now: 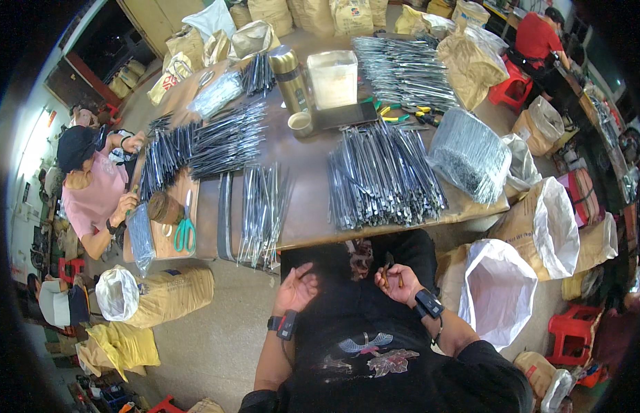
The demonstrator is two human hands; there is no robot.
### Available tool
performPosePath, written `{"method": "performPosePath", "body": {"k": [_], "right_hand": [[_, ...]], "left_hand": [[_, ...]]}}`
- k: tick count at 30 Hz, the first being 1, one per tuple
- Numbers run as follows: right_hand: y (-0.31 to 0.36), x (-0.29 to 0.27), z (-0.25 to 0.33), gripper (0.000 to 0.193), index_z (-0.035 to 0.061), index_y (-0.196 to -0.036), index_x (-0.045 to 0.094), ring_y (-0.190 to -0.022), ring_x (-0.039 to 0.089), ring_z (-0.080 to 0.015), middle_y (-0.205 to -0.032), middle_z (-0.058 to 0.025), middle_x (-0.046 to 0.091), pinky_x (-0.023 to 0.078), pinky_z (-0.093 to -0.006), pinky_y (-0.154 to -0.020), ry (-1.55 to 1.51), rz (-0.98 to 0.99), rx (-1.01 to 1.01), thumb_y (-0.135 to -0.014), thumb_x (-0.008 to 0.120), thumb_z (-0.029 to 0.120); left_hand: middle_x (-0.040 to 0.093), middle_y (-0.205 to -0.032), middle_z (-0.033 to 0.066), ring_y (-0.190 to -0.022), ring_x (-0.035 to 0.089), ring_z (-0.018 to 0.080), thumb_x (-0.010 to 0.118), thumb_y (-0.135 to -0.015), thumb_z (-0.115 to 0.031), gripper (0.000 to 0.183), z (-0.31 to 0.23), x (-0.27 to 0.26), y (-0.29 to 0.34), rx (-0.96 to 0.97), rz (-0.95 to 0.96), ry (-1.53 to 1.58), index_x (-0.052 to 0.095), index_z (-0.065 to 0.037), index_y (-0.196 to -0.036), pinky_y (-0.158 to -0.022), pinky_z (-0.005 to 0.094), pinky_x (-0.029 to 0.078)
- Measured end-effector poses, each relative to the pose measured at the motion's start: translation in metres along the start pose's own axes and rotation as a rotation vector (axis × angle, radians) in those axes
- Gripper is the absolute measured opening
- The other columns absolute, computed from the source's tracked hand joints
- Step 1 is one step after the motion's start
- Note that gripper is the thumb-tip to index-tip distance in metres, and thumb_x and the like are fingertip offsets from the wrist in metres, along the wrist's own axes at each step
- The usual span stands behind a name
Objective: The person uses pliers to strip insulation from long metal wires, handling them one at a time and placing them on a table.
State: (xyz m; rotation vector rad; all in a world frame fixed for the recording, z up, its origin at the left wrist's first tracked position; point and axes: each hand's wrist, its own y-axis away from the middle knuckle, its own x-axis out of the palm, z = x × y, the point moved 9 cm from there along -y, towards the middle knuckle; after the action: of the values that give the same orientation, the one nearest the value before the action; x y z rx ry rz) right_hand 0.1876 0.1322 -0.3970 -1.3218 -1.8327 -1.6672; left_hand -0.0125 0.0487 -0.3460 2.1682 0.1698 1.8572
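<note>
My right hand (pixel 400 283) is closed around a small pair of pliers (pixel 388 261), held over my lap just below the table's edge. My left hand (pixel 296 289) is raised over my lap with its fingers loosely bent and apart, and nothing shows in it. A large pile of long, thin dark strips (pixel 385 177) lies on the table in front of my right hand. Ahead of my left hand is a smaller, looser bunch of strips (pixel 259 213), some ends reaching past the edge. Both hands are apart from the piles.
On the brown table (pixel 299 220) stand a flask (pixel 288 76), a cup (pixel 300 124) and a white container (pixel 333 79). Green-handled scissors (pixel 185 235) lie left, near a co-worker (pixel 93 193) handling strips. Open sacks (pixel 495 296) stand right; another sack (pixel 172 296) lies left.
</note>
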Motion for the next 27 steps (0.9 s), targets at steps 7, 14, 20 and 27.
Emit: {"method": "performPosePath", "body": {"k": [7,14,20,27], "right_hand": [[0.0054,0.0046,0.0003,0.015,-0.0035,-0.080,0.049,-0.080,0.055,-0.0306,-0.088,-0.0178,0.054,0.047,-0.0350,-0.069,0.012,-0.009,-0.042,-0.068,0.045,0.005],[0.0030,0.0000,0.0031,0.015,-0.0040,-0.081,0.048,-0.079,0.054,-0.0301,-0.087,-0.0175,0.054,0.048,-0.0347,-0.069,0.027,-0.015,-0.049,-0.069,0.045,0.004],[0.0044,0.0018,0.0005,0.017,-0.0013,-0.081,0.051,-0.079,0.054,-0.0280,-0.084,-0.0149,0.054,0.049,-0.0313,-0.067,0.054,-0.023,-0.050,-0.066,0.047,0.004],[0.0044,0.0021,0.0009,0.015,-0.0006,-0.080,0.052,-0.079,0.054,-0.0281,-0.084,-0.0141,0.054,0.048,-0.0310,-0.067,0.029,-0.037,-0.034,-0.066,0.046,0.003]], "left_hand": [[0.057,-0.096,0.0138,-0.082,0.051,0.0197,0.046,-0.091,-0.035,0.043,-0.0009,-0.0012,-0.0005,0.005,-0.046,-0.063,0.047,-0.003,-0.121,-0.072,0.0306,0.043],[0.058,-0.094,0.0132,-0.082,0.052,0.0190,0.047,-0.090,-0.036,0.043,0.0006,-0.0019,-0.0007,0.010,-0.072,-0.080,0.049,-0.003,-0.119,-0.070,0.0299,0.043],[0.058,-0.093,0.0124,-0.081,0.052,0.0189,0.048,-0.090,-0.036,0.042,-0.0005,0.0007,0.0018,0.026,-0.085,-0.086,0.050,-0.004,-0.119,-0.069,0.0294,0.043],[0.057,-0.093,0.0123,-0.081,0.052,0.0192,0.046,-0.091,-0.035,0.042,-0.0021,-0.0023,-0.0002,0.038,-0.082,-0.085,0.048,-0.004,-0.119,-0.069,0.0297,0.043]]}}
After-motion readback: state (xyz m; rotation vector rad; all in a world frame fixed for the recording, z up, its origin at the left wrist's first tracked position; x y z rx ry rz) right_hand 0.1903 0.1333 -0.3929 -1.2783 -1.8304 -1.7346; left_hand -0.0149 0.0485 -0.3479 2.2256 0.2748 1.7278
